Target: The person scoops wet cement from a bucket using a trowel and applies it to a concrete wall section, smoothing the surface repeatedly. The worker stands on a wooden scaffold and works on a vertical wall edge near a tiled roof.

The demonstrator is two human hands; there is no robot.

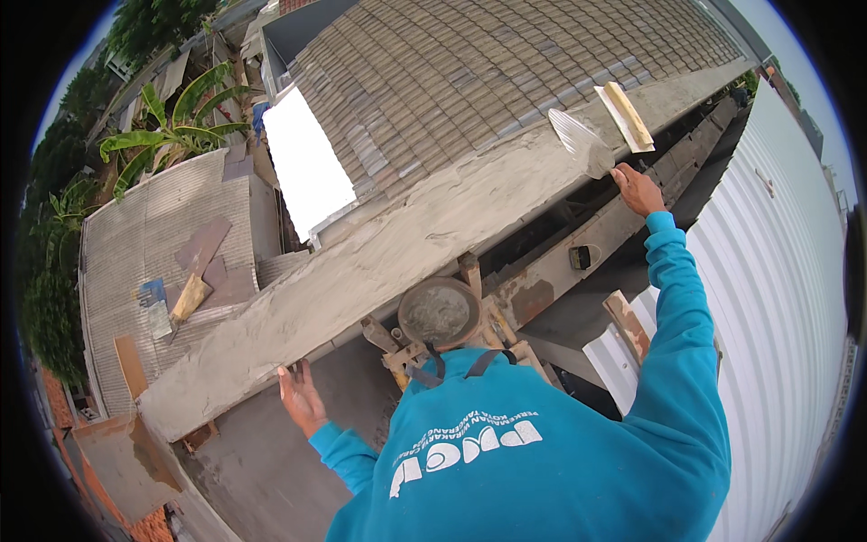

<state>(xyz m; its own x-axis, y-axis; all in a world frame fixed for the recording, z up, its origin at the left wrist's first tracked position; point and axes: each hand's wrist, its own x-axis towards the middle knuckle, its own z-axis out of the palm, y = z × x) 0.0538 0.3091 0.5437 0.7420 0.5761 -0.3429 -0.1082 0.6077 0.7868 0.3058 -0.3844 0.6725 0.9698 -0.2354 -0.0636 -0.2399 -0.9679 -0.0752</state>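
My right hand (639, 191) is closed on a trowel (578, 143). The trowel's pale, shiny, pointed blade lies over the far right part of a mortar-covered ledge (433, 217), with some grey mortar on it near my fingers. Just beyond sits a float (627, 117) with a pale plate and a yellowish wooden grip. My left hand (302, 397) holds nothing; its fingers are apart, with the tips at the near edge of the ledge. Between my arms, close to my body, a round bucket (440, 312) holds grey mortar.
Past the ledge slopes a tiled roof (506, 63). White corrugated sheets (768, 244) slope away on the right. A dark gap with a beam (542, 294) runs below the ledge. Wooden poles (497, 325) stand beside the bucket. Lower left, planks lie on a corrugated roof (144, 244).
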